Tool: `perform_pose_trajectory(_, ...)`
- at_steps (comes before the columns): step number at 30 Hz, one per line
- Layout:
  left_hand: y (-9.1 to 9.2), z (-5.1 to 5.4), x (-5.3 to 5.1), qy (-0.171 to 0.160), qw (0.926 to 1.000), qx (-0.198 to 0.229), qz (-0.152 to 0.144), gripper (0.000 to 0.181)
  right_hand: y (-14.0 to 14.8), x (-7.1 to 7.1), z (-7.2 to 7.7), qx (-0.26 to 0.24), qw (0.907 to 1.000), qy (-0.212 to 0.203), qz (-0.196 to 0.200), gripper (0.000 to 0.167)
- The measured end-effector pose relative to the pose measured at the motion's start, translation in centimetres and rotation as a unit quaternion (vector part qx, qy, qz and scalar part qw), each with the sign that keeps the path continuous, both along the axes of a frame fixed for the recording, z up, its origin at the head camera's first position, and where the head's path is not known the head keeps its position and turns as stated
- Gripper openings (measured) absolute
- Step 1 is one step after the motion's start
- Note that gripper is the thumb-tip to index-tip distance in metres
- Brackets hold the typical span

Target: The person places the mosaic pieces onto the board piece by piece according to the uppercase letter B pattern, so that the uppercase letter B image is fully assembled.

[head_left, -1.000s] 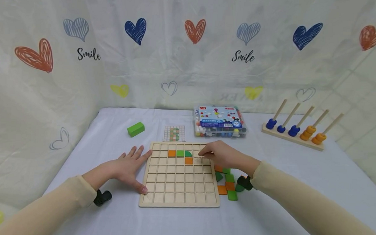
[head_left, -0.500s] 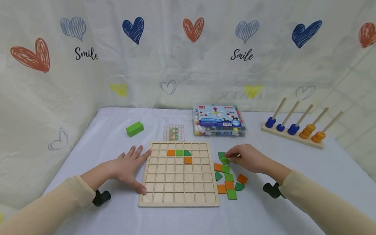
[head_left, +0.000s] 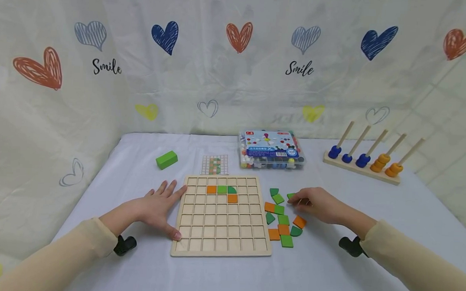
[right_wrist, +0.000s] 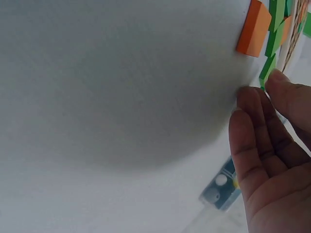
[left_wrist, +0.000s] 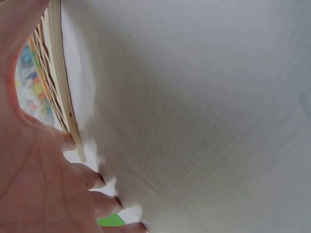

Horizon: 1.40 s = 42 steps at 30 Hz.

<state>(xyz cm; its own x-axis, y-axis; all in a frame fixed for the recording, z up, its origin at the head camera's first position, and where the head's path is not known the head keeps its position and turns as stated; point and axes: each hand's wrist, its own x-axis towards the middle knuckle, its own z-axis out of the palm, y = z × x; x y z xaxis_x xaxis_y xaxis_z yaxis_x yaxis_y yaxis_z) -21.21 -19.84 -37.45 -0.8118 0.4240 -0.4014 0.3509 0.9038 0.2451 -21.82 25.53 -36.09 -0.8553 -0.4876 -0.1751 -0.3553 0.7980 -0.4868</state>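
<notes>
My left hand (head_left: 157,211) lies spread at the left side of the wooden grid board (head_left: 179,221), its thumb and index finger touching the board's edge. Along an upper row of the board sit an orange square (head_left: 211,189), a green square (head_left: 222,189) and a dark green rounded piece (head_left: 232,190), with another orange square (head_left: 232,198) below. Right of the board, my right hand (head_left: 318,204) pinches a green tile (head_left: 290,195) at its fingertips, partly hidden by the fingers. Beside it lie loose pieces, among them a green tile (head_left: 278,198) and an orange tile (head_left: 300,222).
A small pattern card (head_left: 215,164) lies behind the board, with a green block (head_left: 167,159) to its left. A clear box of coloured parts (head_left: 272,150) stands at the back. At the right is a wooden peg stand (head_left: 361,168) with blue and orange beads.
My right hand has moved from above the board to the loose pieces, then a little farther right, with a green tile now at its fingertips. My left hand has stayed at the board's edge.
</notes>
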Motion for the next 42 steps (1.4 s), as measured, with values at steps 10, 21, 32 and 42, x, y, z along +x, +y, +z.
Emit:
perform_pose_trajectory(10,0.0,-0.4,-0.2,0.003,1.0,-0.007,-0.002,0.141,0.9,0.8,-0.4,-0.012,0.9993,-0.036,0.006,0.018)
perform_pose_trajectory(21,0.2,0.0,0.0,-0.002,1.0,-0.005,0.0,0.14,1.1,1.0,-0.3,-0.023,0.9968,-0.075,0.015,0.029)
perform_pose_trajectory(32,0.1,0.0,0.0,-0.004,0.9999,-0.014,-0.002,0.14,-1.2,-1.6,-0.8,0.016,0.9977,0.066,-0.004,0.027)
perform_pose_trajectory(42,0.2,0.3,0.2,-0.004,1.0,-0.008,-0.002,0.138,-5.1,-5.1,-0.8,0.075,0.9964,0.04,-0.004,0.026)
